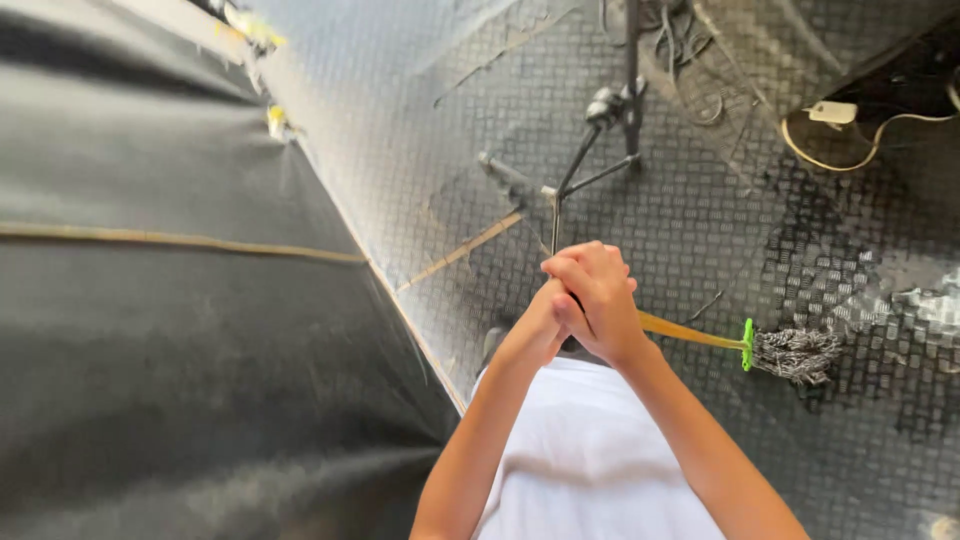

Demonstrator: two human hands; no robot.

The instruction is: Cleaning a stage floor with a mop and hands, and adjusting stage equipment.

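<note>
Dark sheeting (180, 330) filled the left half of the frame, sloping away from us, with a thin tan line (170, 240) running across it and a pale edge (400, 310) cutting diagonally down toward the lower middle. Near the upper left we saw small yellow scraps (276, 120) along that edge. Right of it lay a grey tread-plate floor (700, 230), worn and shiny in patches.

At the top centre stood a black tripod (600, 150), its legs spread on the floor, with loose cables (690, 50) tangled behind it. At frame centre our two hands were clasped together around the top of a mop handle (690, 334). Our left hand (535, 325) sat lower and partly hidden, closed on the handle; our right hand (595, 295) wrapped over it, fingers curled tight. Both forearms rose from the bottom edge over a white shirt (590, 460).

From the hands the yellow handle ran right and slightly down to a green clamp (747, 345), and past it a grey string mop head (797, 354) rested on the floor at centre right. In the upper right we saw a small white box (833, 112) with a pale cord (860, 150) looping from it.
</note>
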